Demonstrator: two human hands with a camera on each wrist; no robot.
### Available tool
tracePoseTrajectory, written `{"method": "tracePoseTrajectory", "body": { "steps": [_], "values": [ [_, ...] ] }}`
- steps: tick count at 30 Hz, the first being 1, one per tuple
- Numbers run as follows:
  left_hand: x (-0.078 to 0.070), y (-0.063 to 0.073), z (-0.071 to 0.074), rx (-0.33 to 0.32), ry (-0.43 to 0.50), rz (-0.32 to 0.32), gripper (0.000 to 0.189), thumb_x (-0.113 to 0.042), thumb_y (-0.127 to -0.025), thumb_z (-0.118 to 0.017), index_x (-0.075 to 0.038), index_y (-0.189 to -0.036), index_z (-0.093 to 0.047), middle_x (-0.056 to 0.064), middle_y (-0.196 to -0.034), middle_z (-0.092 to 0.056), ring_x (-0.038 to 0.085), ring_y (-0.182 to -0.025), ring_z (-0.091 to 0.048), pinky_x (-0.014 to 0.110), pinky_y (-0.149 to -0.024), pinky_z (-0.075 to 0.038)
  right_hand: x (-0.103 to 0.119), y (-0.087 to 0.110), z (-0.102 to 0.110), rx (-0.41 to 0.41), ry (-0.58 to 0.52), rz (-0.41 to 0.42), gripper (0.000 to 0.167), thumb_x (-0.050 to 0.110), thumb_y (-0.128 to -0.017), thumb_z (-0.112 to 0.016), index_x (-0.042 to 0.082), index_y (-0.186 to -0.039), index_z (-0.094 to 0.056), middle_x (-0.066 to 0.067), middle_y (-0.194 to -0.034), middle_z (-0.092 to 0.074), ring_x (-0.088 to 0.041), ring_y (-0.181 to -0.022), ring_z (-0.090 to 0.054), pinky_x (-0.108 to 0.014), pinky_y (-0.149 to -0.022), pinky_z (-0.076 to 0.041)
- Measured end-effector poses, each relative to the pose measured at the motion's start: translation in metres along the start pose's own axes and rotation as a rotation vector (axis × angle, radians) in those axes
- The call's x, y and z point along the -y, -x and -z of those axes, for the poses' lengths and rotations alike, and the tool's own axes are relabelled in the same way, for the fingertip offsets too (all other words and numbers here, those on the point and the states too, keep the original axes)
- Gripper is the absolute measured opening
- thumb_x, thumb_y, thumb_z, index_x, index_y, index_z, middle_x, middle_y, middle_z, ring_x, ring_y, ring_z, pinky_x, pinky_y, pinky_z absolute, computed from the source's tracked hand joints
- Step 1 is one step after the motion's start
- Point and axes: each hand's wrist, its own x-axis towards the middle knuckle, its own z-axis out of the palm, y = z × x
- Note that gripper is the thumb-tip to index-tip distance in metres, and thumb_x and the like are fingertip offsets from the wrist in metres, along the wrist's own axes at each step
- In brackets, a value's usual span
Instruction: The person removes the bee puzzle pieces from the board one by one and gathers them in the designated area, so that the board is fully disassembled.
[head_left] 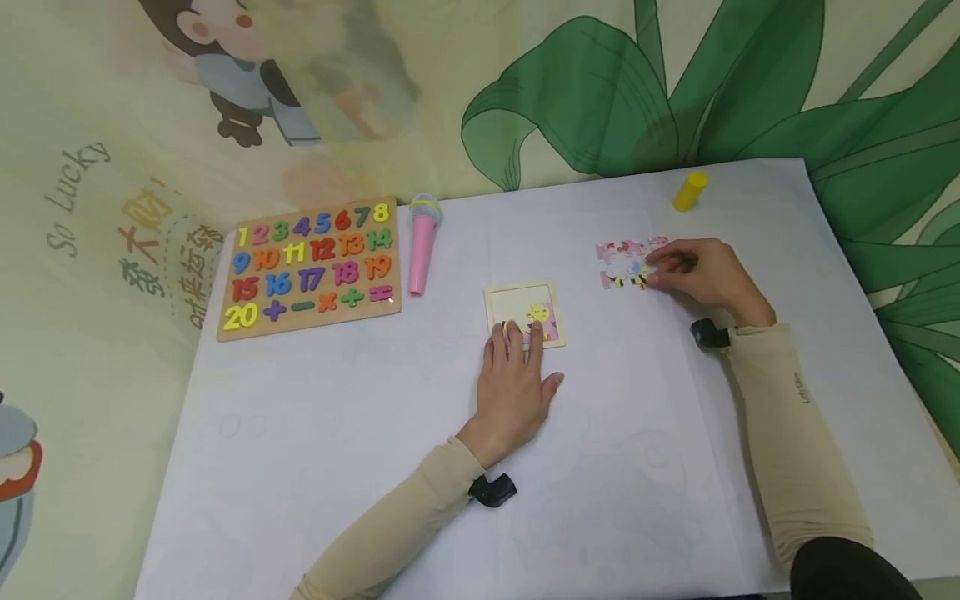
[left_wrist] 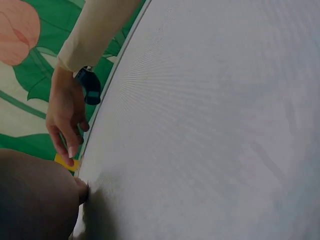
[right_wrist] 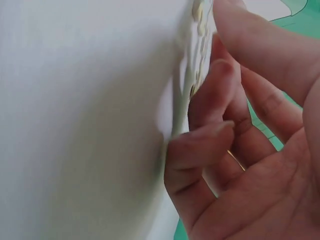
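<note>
My left hand (head_left: 513, 392) lies with its fingers extended over the lower edge of a small square puzzle board (head_left: 522, 292), fingertips on its near side. A few pieces with a yellow figure (head_left: 540, 312) sit in the board's lower right; the fingers partly cover others. Farther right, loose pink, white and yellow jigsaw pieces (head_left: 622, 262) lie in a cluster. My right hand (head_left: 705, 268) is at the cluster's right edge, thumb and bent fingers right at the pieces. In the right wrist view, the pieces (right_wrist: 201, 50) show edge-on beside the fingertips; I cannot tell whether one is pinched.
A wooden number board (head_left: 309, 267) with colourful numerals stands at the table's left, with a pink toy microphone (head_left: 423, 246) beside it. Beyond my right hand, a yellow cylinder (head_left: 690, 192) stands close to the far edge. Printed cloth (head_left: 570, 92) hangs behind the white table.
</note>
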Motion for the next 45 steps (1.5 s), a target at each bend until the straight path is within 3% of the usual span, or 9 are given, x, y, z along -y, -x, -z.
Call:
{"method": "tracePoseTrajectory", "body": {
  "steps": [4,10,17,24,35,45],
  "values": [
    [-0.001,0.002,0.000,0.060,0.037,0.015,0.086,-0.061,-0.109,-0.044,-0.002,-0.168,-0.024,0.034,-0.166,-0.030,0.051,-0.158,-0.023,0.053,-0.130,-0.024,0.013,-0.001,-0.009,-0.020,-0.016,0.052,0.027,0.019,-0.094,-0.083,0.004,-0.116,-0.079,-0.013,-0.095,-0.071,-0.022,-0.085,-0.058,-0.015,-0.069,-0.044],
    [-0.002,0.004,0.002,0.144,0.098,0.022,0.094,-0.068,-0.107,-0.040,-0.003,-0.170,-0.016,0.035,-0.171,-0.015,0.052,-0.162,-0.009,0.056,-0.132,-0.015,0.043,-0.007,-0.034,0.071,-0.014,0.141,0.025,0.019,-0.094,-0.084,0.005,-0.113,-0.080,-0.011,-0.092,-0.070,-0.023,-0.085,-0.057,-0.019,-0.069,-0.044],
    [-0.002,0.008,0.004,0.168,0.082,0.010,0.091,-0.070,-0.106,-0.037,-0.009,-0.171,-0.016,0.034,-0.174,-0.008,0.050,-0.163,-0.002,0.055,-0.133,-0.013,0.068,-0.014,-0.065,0.181,-0.027,0.242,0.023,0.015,-0.091,-0.085,0.006,-0.112,-0.080,-0.007,-0.084,-0.070,-0.021,-0.078,-0.058,-0.024,-0.069,-0.045],
    [0.000,0.009,0.000,0.183,0.164,0.039,0.089,-0.070,-0.107,-0.035,-0.015,-0.172,-0.011,0.029,-0.176,0.000,0.046,-0.164,0.007,0.069,-0.129,-0.005,0.085,-0.013,-0.080,0.262,-0.021,0.302,0.024,0.016,-0.091,-0.086,0.006,-0.112,-0.080,-0.005,-0.085,-0.072,-0.018,-0.075,-0.059,-0.026,-0.069,-0.047],
    [-0.002,0.013,0.001,0.200,0.158,0.048,0.092,-0.074,-0.105,-0.034,-0.017,-0.173,-0.008,0.028,-0.176,0.009,0.046,-0.163,0.015,0.071,-0.127,-0.006,0.094,-0.012,-0.091,0.278,-0.009,0.306,0.018,0.012,-0.090,-0.086,0.007,-0.105,-0.080,-0.005,-0.083,-0.071,-0.018,-0.074,-0.059,-0.028,-0.069,-0.048],
    [-0.004,0.011,-0.001,0.197,0.143,0.072,0.088,-0.073,-0.106,-0.031,-0.019,-0.173,-0.011,0.026,-0.177,0.007,0.044,-0.164,0.013,0.069,-0.128,-0.008,0.097,-0.009,-0.093,0.265,0.014,0.289,0.019,0.011,-0.089,-0.087,0.007,-0.104,-0.075,-0.007,-0.090,-0.072,-0.019,-0.073,-0.058,-0.030,-0.070,-0.047]
  ]
}}
